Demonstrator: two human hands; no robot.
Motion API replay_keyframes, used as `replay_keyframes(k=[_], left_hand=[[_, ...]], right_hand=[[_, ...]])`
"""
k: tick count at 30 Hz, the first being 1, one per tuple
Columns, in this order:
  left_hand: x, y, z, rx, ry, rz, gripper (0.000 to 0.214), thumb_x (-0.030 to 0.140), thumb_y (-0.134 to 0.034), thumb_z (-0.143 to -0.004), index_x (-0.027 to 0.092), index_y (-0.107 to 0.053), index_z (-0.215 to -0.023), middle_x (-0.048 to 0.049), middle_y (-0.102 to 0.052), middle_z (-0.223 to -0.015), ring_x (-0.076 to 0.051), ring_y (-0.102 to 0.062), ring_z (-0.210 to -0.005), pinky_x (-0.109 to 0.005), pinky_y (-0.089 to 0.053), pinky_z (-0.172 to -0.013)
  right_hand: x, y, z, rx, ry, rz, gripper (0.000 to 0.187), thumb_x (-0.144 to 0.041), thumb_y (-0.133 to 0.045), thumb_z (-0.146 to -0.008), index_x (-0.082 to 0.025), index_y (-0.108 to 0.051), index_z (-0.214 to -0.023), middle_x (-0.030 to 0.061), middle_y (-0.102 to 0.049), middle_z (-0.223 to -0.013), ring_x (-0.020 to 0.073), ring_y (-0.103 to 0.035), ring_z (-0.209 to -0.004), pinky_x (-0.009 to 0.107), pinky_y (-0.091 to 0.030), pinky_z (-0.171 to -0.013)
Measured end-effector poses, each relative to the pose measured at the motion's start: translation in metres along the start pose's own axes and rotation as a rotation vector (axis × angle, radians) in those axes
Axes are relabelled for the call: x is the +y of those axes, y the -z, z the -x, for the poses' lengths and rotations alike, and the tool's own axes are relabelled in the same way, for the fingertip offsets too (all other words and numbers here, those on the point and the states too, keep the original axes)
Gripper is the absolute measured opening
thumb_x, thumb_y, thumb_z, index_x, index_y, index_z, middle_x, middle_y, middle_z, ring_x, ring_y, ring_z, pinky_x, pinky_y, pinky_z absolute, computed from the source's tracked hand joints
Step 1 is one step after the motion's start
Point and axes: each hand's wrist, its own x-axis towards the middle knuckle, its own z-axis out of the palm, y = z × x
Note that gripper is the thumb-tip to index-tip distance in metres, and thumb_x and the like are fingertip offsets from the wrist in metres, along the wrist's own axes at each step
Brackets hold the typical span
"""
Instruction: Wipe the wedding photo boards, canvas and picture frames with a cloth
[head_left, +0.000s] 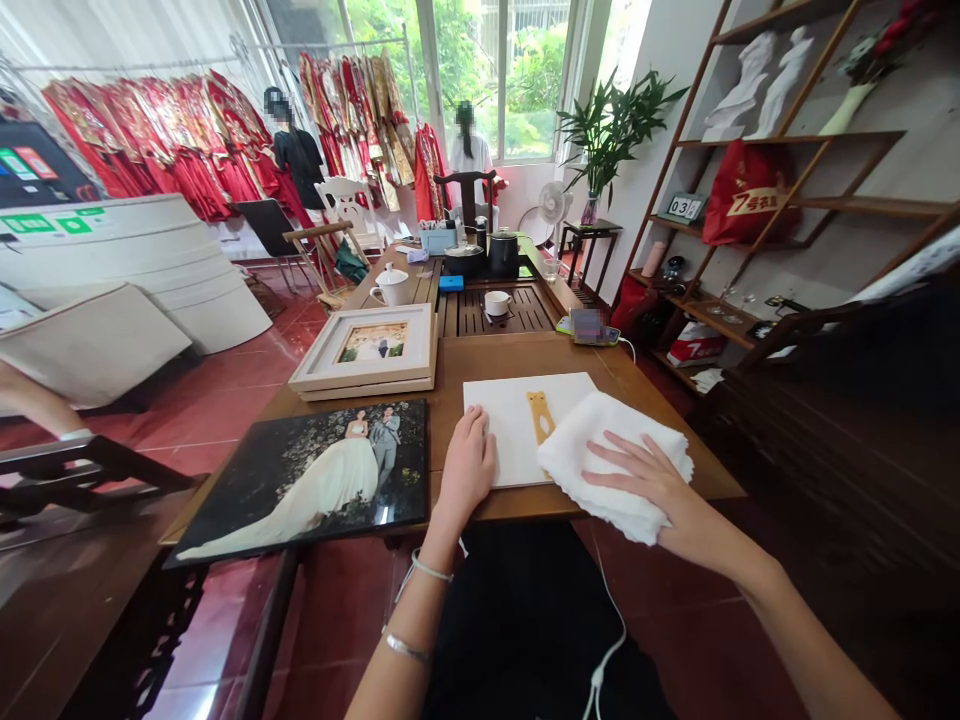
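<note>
A white board (pixel 506 440) with a yellow-brown bear-like figure (pixel 540 417) lies flat at the table's near edge. Along its left edge, my left hand (pixel 471 455) rests with the fingers close together and bent over the rim. A folded white cloth (pixel 577 455) covers the board's right part and overhangs the table's front. My right hand (pixel 641 478) lies flat on top of this cloth, fingers spread. To the left is a glossy photo panel (pixel 322 475) of a couple, jutting past the table edge. Behind it sit stacked pale picture frames (pixel 367 350).
A slatted tea tray (pixel 465 310) holds a white cup (pixel 496 303); a lidded mug (pixel 390 287) stands left of it. Phones (pixel 589 327) lie by the right edge with a white cable. Shelves (pixel 810 205) rise at right. Two people stand near red garments (pixel 165 150) at the back.
</note>
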Motion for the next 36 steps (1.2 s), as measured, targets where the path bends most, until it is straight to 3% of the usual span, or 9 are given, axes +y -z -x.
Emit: replay_keyframes(k=[5,12,19,24,30,36], left_hand=[[-0.001,-0.001,0.000,-0.013,-0.001,0.001,0.038,0.018,-0.040,-0.090,0.009,-0.052,-0.124,-0.0190,-0.050,-0.137,-0.027,-0.041,-0.135,-0.048,-0.032,-0.114],[-0.002,-0.002,0.000,0.001,-0.005,0.017,0.038,0.018,-0.040,-0.089,0.012,-0.053,-0.124,-0.0174,-0.050,-0.138,-0.027,-0.041,-0.134,-0.049,-0.033,-0.113],[0.000,-0.001,0.000,-0.011,0.003,-0.007,0.039,0.019,-0.039,-0.090,0.008,-0.053,-0.124,-0.0197,-0.050,-0.137,-0.028,-0.041,-0.134,-0.049,-0.034,-0.113],[-0.002,-0.006,0.001,0.036,-0.003,0.000,0.037,0.018,-0.040,-0.089,0.014,-0.054,-0.123,-0.0154,-0.052,-0.136,-0.026,-0.042,-0.134,-0.048,-0.035,-0.112],[-0.001,-0.005,0.001,0.016,0.005,-0.008,0.039,0.018,-0.039,-0.090,0.010,-0.052,-0.125,-0.0187,-0.050,-0.138,-0.028,-0.041,-0.134,-0.048,-0.034,-0.113],[-0.001,-0.004,0.000,0.021,0.004,0.009,0.037,0.019,-0.040,-0.089,0.011,-0.053,-0.124,-0.0167,-0.052,-0.137,-0.027,-0.041,-0.135,-0.046,-0.033,-0.113]], right_hand=[[0.013,-0.002,-0.024,0.034,-0.027,-0.018,0.056,-0.014,-0.048,-0.076,-0.035,-0.058,-0.127,0.0021,-0.046,-0.144,0.0293,-0.029,-0.139,0.063,-0.012,-0.110],[0.044,-0.011,-0.092,0.123,-0.123,0.012,0.052,-0.016,-0.047,-0.076,-0.030,-0.060,-0.124,0.0052,-0.047,-0.143,0.0309,-0.029,-0.138,0.065,-0.014,-0.108],[0.049,-0.013,-0.130,0.126,-0.219,0.110,0.062,-0.008,-0.045,-0.072,-0.026,-0.054,-0.131,0.0082,-0.043,-0.146,0.0312,-0.025,-0.139,0.065,-0.013,-0.108],[0.042,-0.017,-0.116,0.150,-0.180,0.096,0.060,-0.010,-0.045,-0.072,-0.028,-0.056,-0.128,0.0070,-0.046,-0.144,0.0315,-0.027,-0.138,0.066,-0.013,-0.107],[0.018,-0.021,-0.061,0.161,-0.066,0.079,0.069,-0.005,-0.044,-0.064,-0.032,-0.056,-0.127,0.0027,-0.047,-0.144,0.0292,-0.026,-0.139,0.066,-0.013,-0.108],[0.004,-0.008,-0.019,0.063,0.016,-0.019,0.063,-0.009,-0.045,-0.072,-0.035,-0.056,-0.128,0.0005,-0.046,-0.144,0.0277,-0.026,-0.140,0.062,-0.010,-0.110]])
